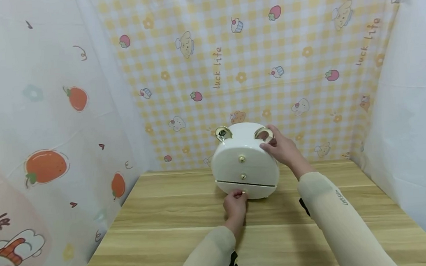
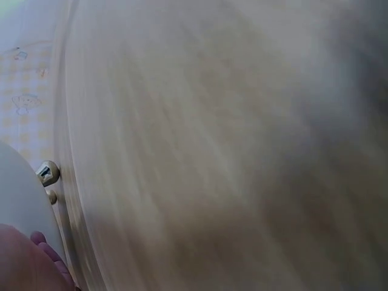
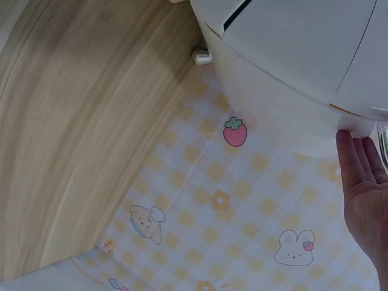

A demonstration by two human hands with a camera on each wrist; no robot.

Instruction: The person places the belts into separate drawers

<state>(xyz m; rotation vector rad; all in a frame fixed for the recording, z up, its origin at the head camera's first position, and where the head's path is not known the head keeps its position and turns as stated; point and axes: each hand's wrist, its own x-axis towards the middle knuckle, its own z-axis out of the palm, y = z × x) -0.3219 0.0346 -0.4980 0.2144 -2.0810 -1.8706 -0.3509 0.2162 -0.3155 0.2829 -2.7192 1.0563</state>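
Observation:
A white round drawer box (image 1: 226, 159) with gold ring ears and small gold knobs stands on the wooden table. Above its bottom drawer (image 1: 229, 186) runs a dark gap. At that drawer's knob, my left hand (image 1: 235, 207) pinches with thumb and finger; the knob is mostly hidden. My right hand (image 1: 283, 148) holds the box's upper right edge beside the gold ring (image 1: 257, 132), thumb toward the front. In the right wrist view, the fingers (image 3: 348, 157) lie along the box's side, and the thumb is out of sight. The left wrist view is blurred.
The wooden table (image 1: 159, 219) extends around the box. Behind it hangs a yellow checked cloth (image 1: 201, 72) with cartoon prints. White cloths flank the table, the left cloth (image 1: 97, 128) printed with fruit.

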